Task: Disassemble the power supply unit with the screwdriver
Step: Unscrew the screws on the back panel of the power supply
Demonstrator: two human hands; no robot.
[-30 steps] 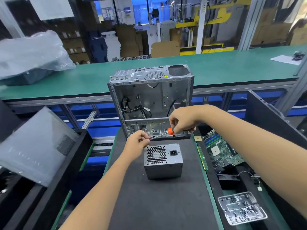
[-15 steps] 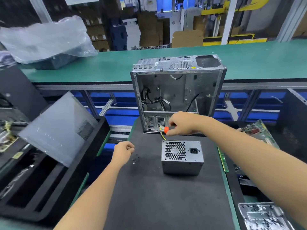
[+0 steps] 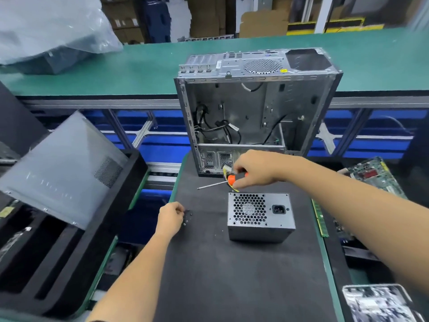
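The power supply (image 3: 260, 214) in front of me is dull grey sheet metal with a punched grille. My screwdriver (image 3: 222, 182) has a glossy orange plastic handle and a bright steel shaft. The mat (image 3: 232, 275) is matt black and slightly grainy.

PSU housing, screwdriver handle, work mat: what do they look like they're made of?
Power supply unit: looks like grey sheet metal, matte, going by the punched honeycomb fan grille and crisp folded edges.
Screwdriver: orange handle with a smooth sheen, likely plastic; bright shaft, probably plated steel. The right hand covers most of the handle.
Mat: black, non-reflective, faintly grainy; rubber or foam, can't tell which.
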